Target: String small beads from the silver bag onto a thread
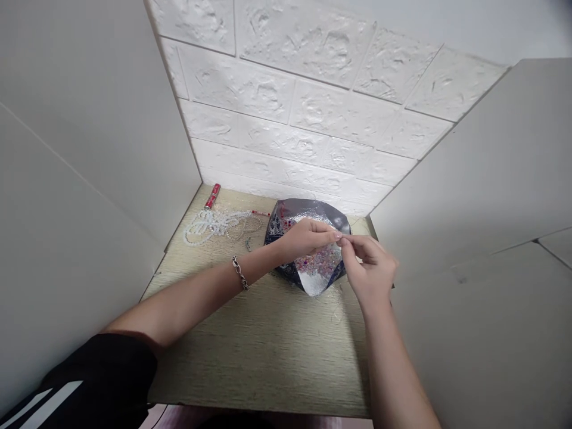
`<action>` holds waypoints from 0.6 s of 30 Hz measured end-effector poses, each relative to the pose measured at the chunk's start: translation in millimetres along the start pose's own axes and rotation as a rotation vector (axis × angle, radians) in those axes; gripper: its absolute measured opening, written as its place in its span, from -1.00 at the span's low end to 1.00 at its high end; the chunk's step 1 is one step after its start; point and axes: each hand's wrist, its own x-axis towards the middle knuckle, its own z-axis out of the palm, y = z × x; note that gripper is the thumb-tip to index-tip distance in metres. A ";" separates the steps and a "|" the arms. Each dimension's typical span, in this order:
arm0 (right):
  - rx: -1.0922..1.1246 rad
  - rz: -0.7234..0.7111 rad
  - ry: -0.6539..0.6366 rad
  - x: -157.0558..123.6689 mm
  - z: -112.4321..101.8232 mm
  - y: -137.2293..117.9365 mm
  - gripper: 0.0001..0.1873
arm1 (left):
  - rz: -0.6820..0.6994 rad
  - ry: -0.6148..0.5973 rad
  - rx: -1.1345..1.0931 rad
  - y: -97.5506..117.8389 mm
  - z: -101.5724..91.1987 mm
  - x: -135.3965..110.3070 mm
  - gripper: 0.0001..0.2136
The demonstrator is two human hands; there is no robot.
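My left hand [308,239] and my right hand [369,260] meet fingertip to fingertip, each closed in a pinch. Whatever sits between the fingertips is too small to make out. Just below them lies an opened foil bag [313,285], dark outside and silvery inside. Many small pink, red and purple beads [318,262] fill it, partly hidden by my left hand. Thin clear thread [338,307] shows faintly on the table right of the bag.
Strands of whitish beads [201,229] lie tangled at the table's left, with a short row of red beads [260,213] beside them. A red cylinder [213,196] lies at the back left corner. White brick-patterned wall [286,143] and side panels enclose the wooden table [268,351].
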 end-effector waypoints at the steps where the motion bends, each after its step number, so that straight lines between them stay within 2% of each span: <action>1: -0.037 -0.032 0.011 0.1 -0.4 -0.3 -0.91 | -0.016 -0.004 -0.019 -1.1 0.8 0.1 -0.72; 6: -0.211 -0.216 0.059 0.7 -1.1 2.1 -0.89 | -0.086 -0.013 -0.116 -3.8 4.2 -0.4 -0.73; 10: -0.289 -0.275 0.080 0.2 1.0 5.3 -0.89 | -0.092 -0.022 -0.149 -2.8 3.5 -0.2 -0.75; 13: -0.281 -0.209 0.073 -0.3 1.3 4.4 -0.89 | -0.096 -0.040 -0.137 -2.1 2.4 0.6 -0.76; 18: -0.063 0.056 0.000 0.1 -0.6 1.9 -0.88 | -0.130 -0.120 -0.172 0.3 2.5 0.6 -0.83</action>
